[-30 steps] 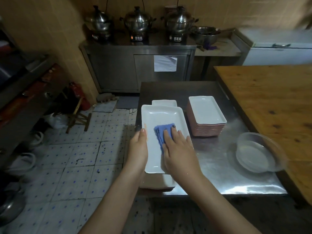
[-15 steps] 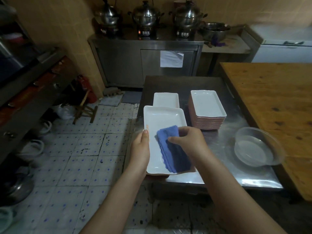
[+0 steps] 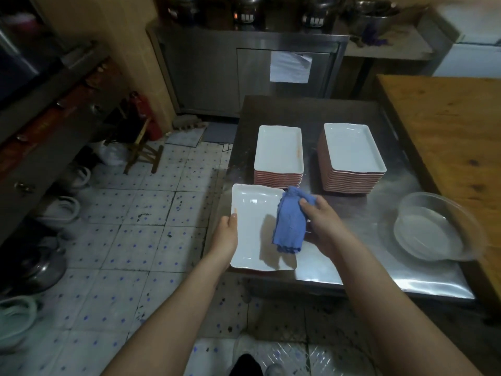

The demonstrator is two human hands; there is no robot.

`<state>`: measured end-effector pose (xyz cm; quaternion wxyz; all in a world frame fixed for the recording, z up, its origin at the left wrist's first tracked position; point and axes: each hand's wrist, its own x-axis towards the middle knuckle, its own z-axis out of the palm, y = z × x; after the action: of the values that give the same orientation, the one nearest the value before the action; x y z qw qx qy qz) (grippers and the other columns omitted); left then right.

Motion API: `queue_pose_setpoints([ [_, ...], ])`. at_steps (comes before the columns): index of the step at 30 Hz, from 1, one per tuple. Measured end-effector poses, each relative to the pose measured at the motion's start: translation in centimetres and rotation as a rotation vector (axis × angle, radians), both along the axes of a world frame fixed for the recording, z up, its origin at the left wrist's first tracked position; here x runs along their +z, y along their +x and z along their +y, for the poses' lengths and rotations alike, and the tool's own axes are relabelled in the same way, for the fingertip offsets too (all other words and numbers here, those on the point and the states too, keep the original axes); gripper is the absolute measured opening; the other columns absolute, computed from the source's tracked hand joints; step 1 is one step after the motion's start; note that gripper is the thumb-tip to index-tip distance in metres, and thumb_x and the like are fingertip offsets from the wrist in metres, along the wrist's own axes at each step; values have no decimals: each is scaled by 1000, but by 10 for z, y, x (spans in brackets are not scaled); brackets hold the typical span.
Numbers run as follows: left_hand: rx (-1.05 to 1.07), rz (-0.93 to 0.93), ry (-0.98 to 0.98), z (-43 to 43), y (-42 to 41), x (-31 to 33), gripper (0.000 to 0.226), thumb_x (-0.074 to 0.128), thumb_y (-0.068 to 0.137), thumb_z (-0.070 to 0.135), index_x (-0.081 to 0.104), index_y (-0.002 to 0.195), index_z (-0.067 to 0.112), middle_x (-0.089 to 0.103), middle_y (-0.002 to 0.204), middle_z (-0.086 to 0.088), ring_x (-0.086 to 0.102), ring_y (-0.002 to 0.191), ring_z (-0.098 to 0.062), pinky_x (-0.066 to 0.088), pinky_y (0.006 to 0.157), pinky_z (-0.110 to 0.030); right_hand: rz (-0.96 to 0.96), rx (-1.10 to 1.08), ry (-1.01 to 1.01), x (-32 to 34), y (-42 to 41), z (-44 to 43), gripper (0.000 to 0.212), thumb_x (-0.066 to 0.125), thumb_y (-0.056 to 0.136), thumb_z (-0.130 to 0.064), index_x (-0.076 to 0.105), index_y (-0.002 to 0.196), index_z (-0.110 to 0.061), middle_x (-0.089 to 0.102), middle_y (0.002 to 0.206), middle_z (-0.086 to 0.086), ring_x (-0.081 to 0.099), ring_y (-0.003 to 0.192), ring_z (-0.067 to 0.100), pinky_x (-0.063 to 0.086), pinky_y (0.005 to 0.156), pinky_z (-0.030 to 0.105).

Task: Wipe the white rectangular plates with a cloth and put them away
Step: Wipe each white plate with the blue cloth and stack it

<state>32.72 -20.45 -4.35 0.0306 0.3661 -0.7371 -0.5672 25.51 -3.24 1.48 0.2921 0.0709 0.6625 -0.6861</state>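
- Dim kitchen. You are standing at the near-left corner of the steel table point(image 3: 366, 226), with tiled floor beneath.
- Your right hand point(image 3: 321, 223) is pinching the blue cloth point(image 3: 290, 221), thumb on top. The cloth is hanging bunched over the plate's right side. I cannot tell whether your fingers are also propping the plate from below.
- Your left hand point(image 3: 226, 232) is gripping the left rim of the white plate point(image 3: 252, 226), thumb over the edge. The plate is overhanging the table corner.
- Beyond it, the left stack point(image 3: 279, 150) and the right stack point(image 3: 352, 147) are sitting side by side. A clear bowl point(image 3: 431, 229) is lying well off to the right.
- Advice: spread the cloth flat under your fingers and sweep out into the corners. Grip firmly on the left, since the floor is directly below. I cannot tell which stack is taking the wiped plates.
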Motion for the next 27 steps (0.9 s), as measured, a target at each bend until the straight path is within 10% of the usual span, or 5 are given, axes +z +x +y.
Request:
queue_pose_setpoints([
  [8,-16,-76,-99,-13,-14,-26,32,28,101,36,47,90,14,51,78,0,50,68,-12,36,54,-25,-113,-17,-31,-29,-3,-5,12,53,95,-27,57,102,-18,67,94,2,65,84,19,52,58,30],
  [16,-196,-246,-735,-23,-18,-35,37,20,101,36,42,79,16,46,68,2,44,61,-19,22,47,-27,-135,-62,-40,-45,-7,-17,12,56,94,-24,60,94,-13,71,84,3,69,73,17,52,50,26],
  [27,-407,-276,-597,-50,-26,-51,45,29,98,46,34,62,18,43,60,2,42,58,-19,26,49,-29,-148,-65,-31,-61,-24,-30,17,59,93,-24,62,98,-8,73,83,6,71,71,16,53,54,27],
])
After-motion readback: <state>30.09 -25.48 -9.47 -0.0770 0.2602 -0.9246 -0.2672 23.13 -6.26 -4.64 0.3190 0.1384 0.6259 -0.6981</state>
